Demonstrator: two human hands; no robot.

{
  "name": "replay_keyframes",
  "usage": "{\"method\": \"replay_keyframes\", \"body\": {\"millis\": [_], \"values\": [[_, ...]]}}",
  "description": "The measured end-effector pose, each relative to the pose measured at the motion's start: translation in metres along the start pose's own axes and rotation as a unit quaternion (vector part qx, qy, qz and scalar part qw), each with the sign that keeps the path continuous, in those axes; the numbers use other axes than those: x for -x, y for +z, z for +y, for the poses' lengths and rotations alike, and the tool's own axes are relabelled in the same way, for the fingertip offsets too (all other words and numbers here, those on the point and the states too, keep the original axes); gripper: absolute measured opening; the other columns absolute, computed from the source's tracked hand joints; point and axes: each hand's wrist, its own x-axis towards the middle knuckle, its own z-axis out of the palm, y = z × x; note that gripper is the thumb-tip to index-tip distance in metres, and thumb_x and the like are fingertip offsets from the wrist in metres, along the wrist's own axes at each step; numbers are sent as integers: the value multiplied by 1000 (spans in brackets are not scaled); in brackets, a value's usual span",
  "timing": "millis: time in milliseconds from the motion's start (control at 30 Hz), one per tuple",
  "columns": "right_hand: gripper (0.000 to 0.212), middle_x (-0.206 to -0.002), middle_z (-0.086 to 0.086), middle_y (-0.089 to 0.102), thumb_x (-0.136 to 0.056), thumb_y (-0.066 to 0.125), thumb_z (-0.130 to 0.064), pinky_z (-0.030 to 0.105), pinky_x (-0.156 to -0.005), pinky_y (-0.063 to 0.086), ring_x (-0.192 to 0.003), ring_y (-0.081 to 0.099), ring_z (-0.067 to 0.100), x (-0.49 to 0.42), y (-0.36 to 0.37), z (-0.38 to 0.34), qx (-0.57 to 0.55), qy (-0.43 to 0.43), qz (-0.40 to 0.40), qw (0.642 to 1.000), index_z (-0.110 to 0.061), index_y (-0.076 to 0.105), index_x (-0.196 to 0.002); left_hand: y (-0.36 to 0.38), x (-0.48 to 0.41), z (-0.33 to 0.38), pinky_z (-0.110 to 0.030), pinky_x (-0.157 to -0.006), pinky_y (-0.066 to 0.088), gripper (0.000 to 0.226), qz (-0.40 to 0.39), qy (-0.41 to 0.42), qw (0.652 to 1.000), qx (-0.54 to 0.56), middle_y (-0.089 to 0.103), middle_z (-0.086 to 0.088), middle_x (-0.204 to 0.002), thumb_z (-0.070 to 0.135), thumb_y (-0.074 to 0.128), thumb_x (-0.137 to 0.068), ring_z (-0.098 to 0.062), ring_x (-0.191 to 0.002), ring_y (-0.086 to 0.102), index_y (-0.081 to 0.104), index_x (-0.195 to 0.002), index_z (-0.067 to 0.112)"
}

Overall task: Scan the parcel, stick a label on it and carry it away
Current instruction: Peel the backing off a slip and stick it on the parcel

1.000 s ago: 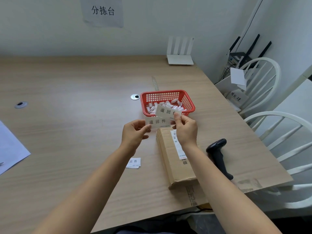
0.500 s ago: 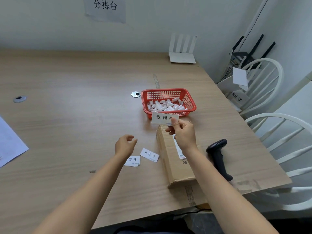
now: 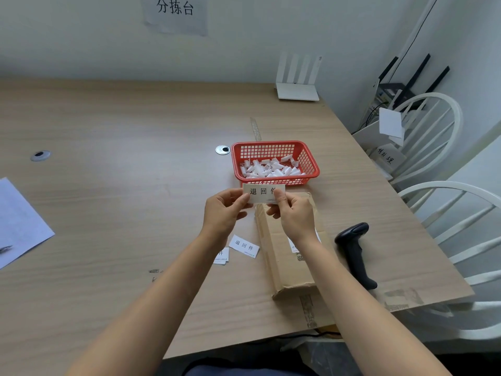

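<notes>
A brown cardboard parcel point(image 3: 287, 256) lies flat on the wooden table, under my right forearm. Above its far end I hold a white label point(image 3: 261, 192) with black characters: my left hand point(image 3: 223, 213) pinches its left edge and my right hand point(image 3: 294, 215) pinches its right edge. The label hangs in the air just in front of the red basket point(image 3: 311, 161). Two more labels lie on the table left of the parcel, one point(image 3: 244, 246) face up and one point(image 3: 221, 257) partly hidden by my left arm. A black handheld scanner point(image 3: 355, 253) lies right of the parcel.
The red basket holds several curled white paper scraps. A white router point(image 3: 296, 89) stands at the back by the wall. A white sheet point(image 3: 19, 222) lies at the left edge. White chairs point(image 3: 444, 191) stand off the table's right side.
My left hand dropped one label on the table beside the parcel, then rose back and took the left edge of the label in my right hand.
</notes>
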Motion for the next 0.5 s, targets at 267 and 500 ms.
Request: {"method": "replay_keyframes", "body": {"millis": [267, 500], "values": [[9, -64, -5, 61, -85, 61, -19, 30, -61, 49, -57, 57, 8, 5, 9, -4, -12, -15, 17, 1000, -15, 63, -77, -14, 0, -7, -8, -46, 46, 9, 60, -18, 998, 22, 62, -4, -67, 7, 68, -79, -7, -55, 57, 62, -74, 12], [15, -72, 4, 66, -83, 63, -16, 28, -62, 53, -58, 63, 15, 9, 19, -1, -1, 6, 46, 999, -20, 54, -71, -28, 0, -29, -20, -56, 49, 13, 114, -85, 989, 41, 62, -2, -73, 14, 66, -82, -11, -64, 59, 58, -72, 16]]}}
